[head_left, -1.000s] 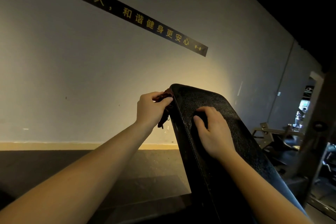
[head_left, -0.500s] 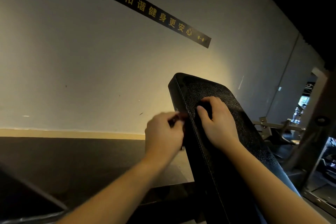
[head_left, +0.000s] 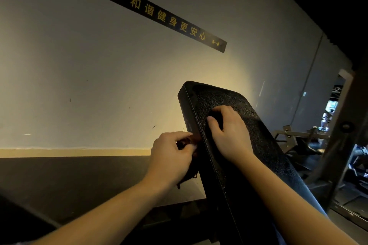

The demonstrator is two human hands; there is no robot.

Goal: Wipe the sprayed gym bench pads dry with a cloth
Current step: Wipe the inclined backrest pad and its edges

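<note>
Left hand [head_left: 171, 157] clenches dark cloth [head_left: 190, 173] against left side edge of inclined bench pad [head_left: 260, 145]. Right hand [head_left: 229, 133] rests on pad face, fingers curled; can't tell if holding anything. Wall [head_left: 99, 85] behind.

The bench pad [head_left: 258, 135] is tilted up before the wall [head_left: 99, 75]. The right hand [head_left: 231, 135] is laid on its face. The cloth [head_left: 189, 174] is held by the left hand [head_left: 171, 159] against its left edge. Gym frames [head_left: 298, 135] are placed behind, to the right.
</note>
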